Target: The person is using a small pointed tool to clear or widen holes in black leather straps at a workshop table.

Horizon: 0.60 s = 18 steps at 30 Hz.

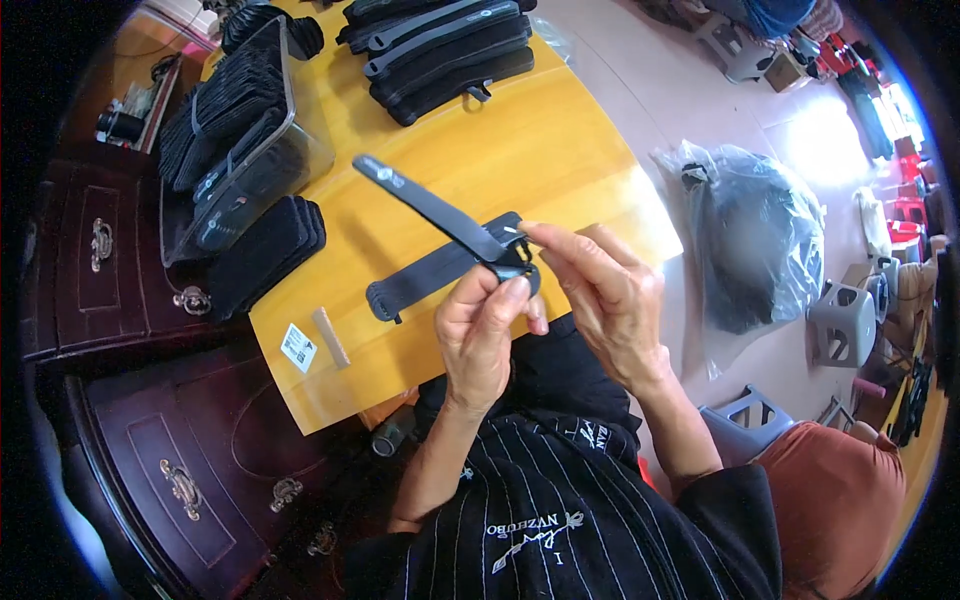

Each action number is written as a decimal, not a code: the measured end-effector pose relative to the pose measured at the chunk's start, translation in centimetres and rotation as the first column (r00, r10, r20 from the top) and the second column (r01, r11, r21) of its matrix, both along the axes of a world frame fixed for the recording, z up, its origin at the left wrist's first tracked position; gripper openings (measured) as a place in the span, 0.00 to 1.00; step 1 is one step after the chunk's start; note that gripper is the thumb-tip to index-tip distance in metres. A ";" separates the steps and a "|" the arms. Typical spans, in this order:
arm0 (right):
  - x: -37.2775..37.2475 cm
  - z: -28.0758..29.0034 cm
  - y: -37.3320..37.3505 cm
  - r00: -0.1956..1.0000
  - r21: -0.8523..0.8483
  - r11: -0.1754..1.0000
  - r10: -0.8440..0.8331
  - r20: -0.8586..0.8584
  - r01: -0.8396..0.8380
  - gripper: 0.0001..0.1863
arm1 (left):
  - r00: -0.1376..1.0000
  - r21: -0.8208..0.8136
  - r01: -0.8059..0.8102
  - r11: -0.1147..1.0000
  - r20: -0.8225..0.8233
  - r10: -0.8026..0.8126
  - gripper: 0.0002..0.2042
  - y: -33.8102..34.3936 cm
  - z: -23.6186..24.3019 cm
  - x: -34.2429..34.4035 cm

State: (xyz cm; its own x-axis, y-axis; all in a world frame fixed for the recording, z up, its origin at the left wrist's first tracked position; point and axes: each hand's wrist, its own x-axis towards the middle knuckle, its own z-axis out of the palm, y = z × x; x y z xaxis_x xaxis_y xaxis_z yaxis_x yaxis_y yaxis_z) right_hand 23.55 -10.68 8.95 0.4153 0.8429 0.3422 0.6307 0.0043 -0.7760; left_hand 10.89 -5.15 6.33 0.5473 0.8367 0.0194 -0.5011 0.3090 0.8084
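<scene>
I see my left hand (pixel 487 335) and right hand (pixel 600 290) meeting over the near table (pixel 560 150) edge, fingers pinched narrow on a black strap (pixel 440 215) at its buckle (pixel 515 262). One strap end points to ten o'clock, the other lies toward eight. Strap stacks (pixel 440 45) sit at twelve, a clear tray (pixel 245 150) at ten.

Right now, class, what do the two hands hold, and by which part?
Both hands, left hand and right hand, pinch a dark strap at its buckle end, where its two lengths meet; the long tail sticks out free.
</scene>
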 end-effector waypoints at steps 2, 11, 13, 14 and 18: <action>0.4 0.3 0.5 0.999 -0.013 0.999 0.041 0.025 -0.041 0.14 | 0.999 -0.036 -0.041 0.999 0.027 0.042 0.07 0.2 0.3 -0.7; 0.6 2.6 -0.3 0.702 0.021 0.940 0.269 -0.659 -0.340 0.28 | 0.980 0.029 -0.105 0.994 -0.165 0.108 0.07 -0.1 2.6 -1.0; -0.6 2.2 0.1 0.418 0.197 0.929 0.321 -0.850 -0.312 0.14 | 0.988 -0.025 -0.013 1.000 -0.152 0.009 0.08 -0.4 3.1 -1.0; -0.5 2.3 -0.1 0.420 0.199 0.931 0.320 -0.849 -0.307 0.14 | 0.996 -0.007 0.026 1.000 -0.085 -0.027 0.09 -0.4 2.6 -1.0; 0.2 2.3 -0.7 0.319 0.065 0.958 0.157 -0.935 -0.279 0.06 | 0.980 0.027 0.124 0.992 -0.160 -0.118 0.08 -0.7 2.6 -0.8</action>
State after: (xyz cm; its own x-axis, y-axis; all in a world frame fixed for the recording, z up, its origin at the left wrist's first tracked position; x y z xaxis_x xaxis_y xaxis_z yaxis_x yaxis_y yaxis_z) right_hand 23.72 -11.42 11.25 0.2072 0.9547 -0.2136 -0.5031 -0.0832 -0.8602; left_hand 10.10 -5.85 8.90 0.6433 0.7643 -0.0454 -0.3272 0.3280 0.8862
